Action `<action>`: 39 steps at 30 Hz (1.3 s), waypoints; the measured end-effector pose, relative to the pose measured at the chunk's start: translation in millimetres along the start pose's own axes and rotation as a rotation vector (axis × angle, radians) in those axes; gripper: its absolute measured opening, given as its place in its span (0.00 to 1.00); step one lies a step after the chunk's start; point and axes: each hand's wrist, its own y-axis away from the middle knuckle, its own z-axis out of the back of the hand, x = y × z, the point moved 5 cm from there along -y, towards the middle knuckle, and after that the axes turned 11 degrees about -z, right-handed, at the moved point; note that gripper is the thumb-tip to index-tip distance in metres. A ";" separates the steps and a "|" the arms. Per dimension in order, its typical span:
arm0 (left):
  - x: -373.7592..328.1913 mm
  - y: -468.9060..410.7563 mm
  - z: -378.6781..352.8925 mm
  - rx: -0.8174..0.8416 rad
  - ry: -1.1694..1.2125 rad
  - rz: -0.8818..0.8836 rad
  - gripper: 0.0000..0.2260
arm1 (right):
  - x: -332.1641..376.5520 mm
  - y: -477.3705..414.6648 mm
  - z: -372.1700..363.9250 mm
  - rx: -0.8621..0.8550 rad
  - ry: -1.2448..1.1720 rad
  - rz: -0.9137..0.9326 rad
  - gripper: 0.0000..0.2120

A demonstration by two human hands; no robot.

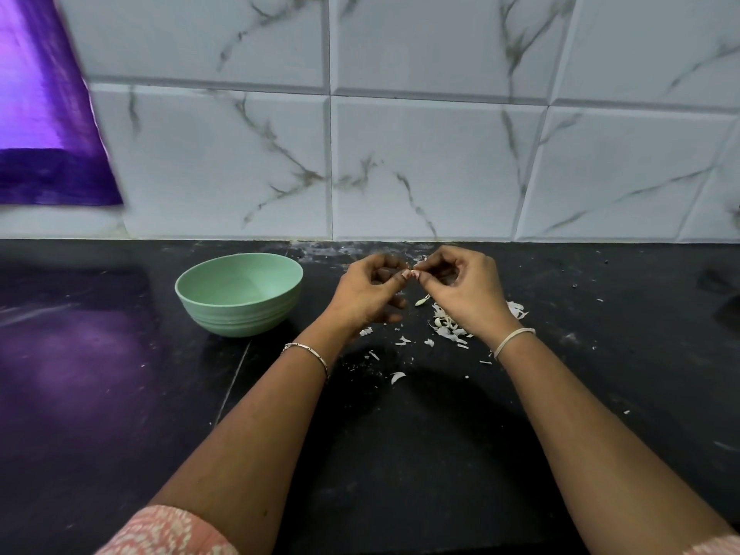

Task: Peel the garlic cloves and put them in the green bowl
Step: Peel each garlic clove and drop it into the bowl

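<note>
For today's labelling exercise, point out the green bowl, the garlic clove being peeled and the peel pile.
green bowl (pixel 240 318): head view, outer wall.
garlic clove (pixel 412 274): head view, visible pale tip.
peel pile (pixel 448 331): head view, its middle.

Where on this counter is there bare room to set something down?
Bare counter left of the bowl, and the near strip this side of the peels. Crowded right of the bowl: left hand and right hand pinch a clove over scattered peels.

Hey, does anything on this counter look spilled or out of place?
Only the peeling mess: papery garlic skins lie scattered on the black counter under and beside the right hand, outside the green bowl. Whitish smudges mark its back edge. The bowl stands upright; nothing looks damaged.
</note>
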 end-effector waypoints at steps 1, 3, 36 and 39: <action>0.1 0.1 -0.3 0.002 -0.006 -0.006 0.05 | 0.9 0.1 0.7 -0.006 -0.002 0.005 0.13; 0.7 -0.2 -0.3 -0.024 -0.031 -0.013 0.04 | 2.0 1.1 0.8 -0.011 0.003 0.018 0.12; -2.2 2.3 7.0 -0.219 0.143 0.103 0.05 | 4.3 2.3 -4.9 0.034 -0.408 -0.149 0.07; 2.3 2.0 5.1 -0.121 0.043 0.111 0.04 | 2.6 3.6 -5.1 0.127 -0.716 -0.277 0.05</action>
